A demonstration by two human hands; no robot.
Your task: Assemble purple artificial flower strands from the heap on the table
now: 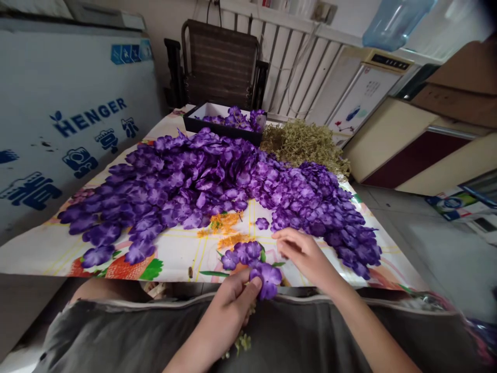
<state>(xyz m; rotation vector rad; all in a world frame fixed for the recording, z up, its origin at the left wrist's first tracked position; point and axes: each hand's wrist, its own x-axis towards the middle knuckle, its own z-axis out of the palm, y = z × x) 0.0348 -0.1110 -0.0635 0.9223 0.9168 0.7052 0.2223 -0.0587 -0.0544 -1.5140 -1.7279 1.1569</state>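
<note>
In my left hand, thumb and fingers pinch a purple artificial flower. A pale green stem piece shows below that hand. Loose purple blossoms lie on the table just beyond it. My right hand is over the table with loosely bent fingers and nothing visible in them. Near its fingertips lie a single small purple petal piece and the right-hand heap of small purple petal pieces. A heap of larger purple petal pieces spreads over the left and middle of the table.
Small orange pieces lie mid-table on the patterned tablecloth. Behind the heaps are a black-sided box holding purple flowers and a pile of green stems. A chair stands beyond; a large white appliance is at left.
</note>
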